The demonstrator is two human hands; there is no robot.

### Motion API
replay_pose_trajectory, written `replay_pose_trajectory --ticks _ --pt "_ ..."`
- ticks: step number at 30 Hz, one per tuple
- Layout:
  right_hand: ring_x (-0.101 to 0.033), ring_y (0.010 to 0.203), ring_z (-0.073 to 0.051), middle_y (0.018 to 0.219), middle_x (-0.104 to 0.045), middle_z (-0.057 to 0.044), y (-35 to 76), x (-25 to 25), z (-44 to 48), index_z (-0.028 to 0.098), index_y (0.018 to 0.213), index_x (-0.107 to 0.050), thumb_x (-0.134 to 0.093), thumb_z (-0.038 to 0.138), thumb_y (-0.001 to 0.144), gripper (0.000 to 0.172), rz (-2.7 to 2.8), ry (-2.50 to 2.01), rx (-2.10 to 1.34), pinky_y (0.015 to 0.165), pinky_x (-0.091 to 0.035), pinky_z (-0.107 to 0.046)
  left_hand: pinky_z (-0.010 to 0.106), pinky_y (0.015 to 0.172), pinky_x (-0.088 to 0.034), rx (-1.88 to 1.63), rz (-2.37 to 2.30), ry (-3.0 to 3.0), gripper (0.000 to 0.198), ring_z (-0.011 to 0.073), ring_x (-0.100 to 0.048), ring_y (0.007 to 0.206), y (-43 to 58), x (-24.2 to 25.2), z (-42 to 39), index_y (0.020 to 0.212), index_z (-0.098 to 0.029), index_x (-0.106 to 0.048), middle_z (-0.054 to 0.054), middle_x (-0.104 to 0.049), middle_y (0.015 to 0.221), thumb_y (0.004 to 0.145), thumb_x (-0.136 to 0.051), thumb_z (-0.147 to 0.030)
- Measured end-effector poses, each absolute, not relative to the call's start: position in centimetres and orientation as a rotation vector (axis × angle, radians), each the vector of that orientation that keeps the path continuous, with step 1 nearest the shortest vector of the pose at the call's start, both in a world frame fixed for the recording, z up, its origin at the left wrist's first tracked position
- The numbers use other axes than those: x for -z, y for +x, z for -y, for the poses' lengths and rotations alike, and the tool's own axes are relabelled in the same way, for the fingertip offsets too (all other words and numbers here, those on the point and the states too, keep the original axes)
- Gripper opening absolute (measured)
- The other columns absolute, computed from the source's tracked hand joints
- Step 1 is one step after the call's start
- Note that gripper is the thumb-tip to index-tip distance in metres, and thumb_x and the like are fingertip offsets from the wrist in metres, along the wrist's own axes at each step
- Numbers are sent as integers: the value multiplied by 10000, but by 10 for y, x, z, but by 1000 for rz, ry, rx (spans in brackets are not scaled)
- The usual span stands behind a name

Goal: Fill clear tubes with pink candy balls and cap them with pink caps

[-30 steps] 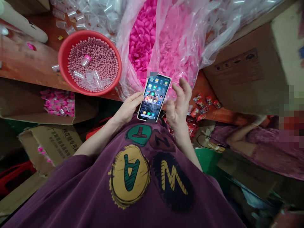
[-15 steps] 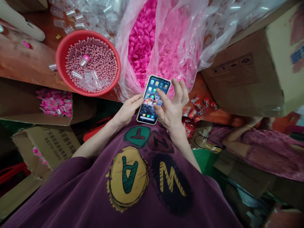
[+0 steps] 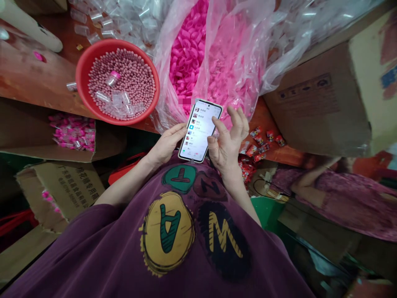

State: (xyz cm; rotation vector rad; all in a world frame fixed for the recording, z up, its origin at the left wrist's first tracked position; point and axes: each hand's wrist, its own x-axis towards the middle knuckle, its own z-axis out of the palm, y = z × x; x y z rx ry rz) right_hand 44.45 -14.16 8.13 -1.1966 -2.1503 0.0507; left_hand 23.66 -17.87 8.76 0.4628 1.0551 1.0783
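Note:
A smartphone (image 3: 200, 132) in a pale case is tilted in front of my chest, its lit screen showing a white list with small pictures. My left hand (image 3: 169, 142) grips it by the left edge, the thumb along the side and the other fingers hidden behind. At the phone's right edge is my right hand (image 3: 229, 140), fingers apart and curved, with the index fingertip over or beside the screen's edge; whether it touches, I cannot tell. Just beyond the phone, a clear plastic bag (image 3: 260, 45) holds many pink plastic pieces (image 3: 189, 49).
A red bowl (image 3: 78, 82) of pink beads and clear tubes stands left on the table (image 3: 18, 78). Clear tubes lie behind it. Cardboard boxes (image 3: 316, 111) flank me, one (image 3: 18, 136) with pink-capped tubes. Small red packets (image 3: 260, 145) lie right; another person's arm (image 3: 313, 186) shows beyond.
The phone screen has switched from a dark home screen with icons to a white list. My right index finger and thumb have drawn back slightly to the right; my left hand keeps its hold.

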Motion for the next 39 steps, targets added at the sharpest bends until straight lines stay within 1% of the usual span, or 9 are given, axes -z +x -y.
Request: replay_pose_trajectory --ticks 5,10,15,18,21,25,27,33,39 --pt "-300 1686 -380 1753 -402 -52 447 -76 144 376 1520 -628 -378 749 1105 612 2209 -1294 -203 1349 -261 -715 413 1003 -630 -1060 -1054 447 511 292 -805 1141 237 -88 177 1137 -192 -840 80 -868 1150 854 -899 -614" --pt "-239 1716 -395 1798 -367 -22 446 -74 146 403 1505 -658 -476 767 1071 595 2272 -1297 -273 1358 -227 -716 414 1000 -634 -1047 -1045 443 537 288 -805 1133 237 -87 176 1144 -194 -835 78 -867 1153 844 -905 -633" --pt "-260 1709 -395 1794 -388 -20 443 -78 144 419 1486 -681 -541 738 1065 547 2318 -1306 -315 1351 -244 -708 399 991 -633 -1040 -1024 440 530 278 -811 1106 238 -87 174 1134 -186 -841 81 -865 1166 843 -919 -622" --pt "-259 1711 -402 1777 -412 -26 443 -80 141 417 1489 -681 -549 752 1054 565 2300 -1333 -402 1351 -241 -720 395 993 -636 -1039 -1033 437 510 283 -809 1127 239 -87 173 1116 -192 -847 82 -868 1166 845 -916 -619" --pt "-277 1706 -392 1770 -406 -32 446 -79 140 415 1522 -653 -481 765 1069 597 2241 -1308 -395 1355 -236 -723 416 1047 -628 -1048 -1060 422 494 296 -798 1192 239 -85 171 1139 -203 -845 85 -869 1177 860 -903 -606" --pt "-291 1694 -379 1745 -428 -27 448 -77 142 396 1493 -662 -413 746 1094 586 2225 -1296 -356 1354 -245 -722 432 1085 -622 -1080 -1089 395 480 305 -794 1232 236 -82 167 1186 -203 -838 85 -870 1188 880 -895 -568" --pt "-308 1685 -374 1728 -452 -30 448 -78 143 391 1491 -658 -405 731 1103 575 2238 -1295 -337 1351 -261 -708 435 1087 -627 -1108 -1103 380 486 309 -798 1232 233 -82 163 1204 -200 -836 84 -872 1186 887 -891 -564" --pt "-402 1628 -327 1658 -545 -84 446 -81 150 374 1518 -625 -360 579 1160 491 2193 -1112 -198 1302 -363 -590 456 1128 -617 -1191 -1152 358 483 324 -786 1283 224 -85 149 1232 -178 -816 98 -867 1208 920 -879 -541" --pt "-429 1609 -364 1660 -560 -53 444 -80 159 406 1459 -653 -411 600 1128 454 2247 -1146 -288 1301 -363 -625 470 1136 -613 -1207 -1157 373 481 331 -761 1339 219 -92 141 1311 -196 -801 101 -860 1253 965 -844 -528"
